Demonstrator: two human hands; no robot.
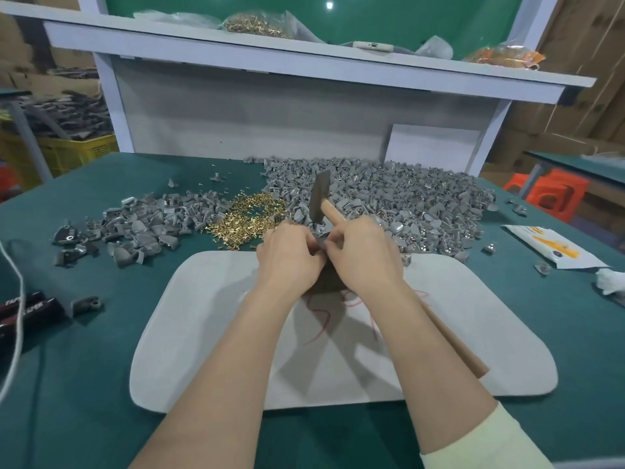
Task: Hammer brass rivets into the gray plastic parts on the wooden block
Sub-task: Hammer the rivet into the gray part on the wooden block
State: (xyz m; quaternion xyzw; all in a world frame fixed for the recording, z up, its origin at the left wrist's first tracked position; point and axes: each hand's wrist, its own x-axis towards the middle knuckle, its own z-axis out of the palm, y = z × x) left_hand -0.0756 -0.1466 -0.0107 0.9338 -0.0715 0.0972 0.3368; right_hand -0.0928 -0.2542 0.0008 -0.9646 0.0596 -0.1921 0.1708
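Observation:
My left hand and my right hand meet over a dark block on the white pad. Between their fingertips both pinch a small gray plastic part. The right hand also holds a hammer: its metal head points up and away, and its wooden handle runs back under my right forearm. A heap of brass rivets lies just beyond my left hand. A large pile of gray plastic parts spreads behind my right hand. The block is mostly hidden by my hands.
A smaller pile of gray parts lies at the left on the green table. A white cord and black items sit at the left edge. A paper packet lies at the right. A shelf with bags hangs above.

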